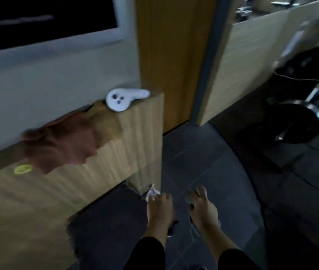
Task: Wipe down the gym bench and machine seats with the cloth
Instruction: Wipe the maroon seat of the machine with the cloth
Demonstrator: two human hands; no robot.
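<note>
Cloths (72, 137) lie on the wooden worktop (115, 152), well apart from you. Left hand (159, 206) pinches something white; right hand (201, 203) spread, perhaps holding something, cannot tell. Judgement: free one hand, then take a cloth.

Rust-brown cloth (61, 145), white controller (124, 99), yellow sticker (22, 169)

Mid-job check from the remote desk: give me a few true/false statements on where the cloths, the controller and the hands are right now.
1. A white handheld controller lies on the wooden ledge. True.
2. A rust-brown crumpled cloth hangs over the ledge's front. True.
3. The left hand is flat on the ledge top. False: it is low beside the ledge's corner, pinching something small and white.
4. The right hand grips the brown cloth. False: it is apart from it, over the dark tiled floor.
</note>
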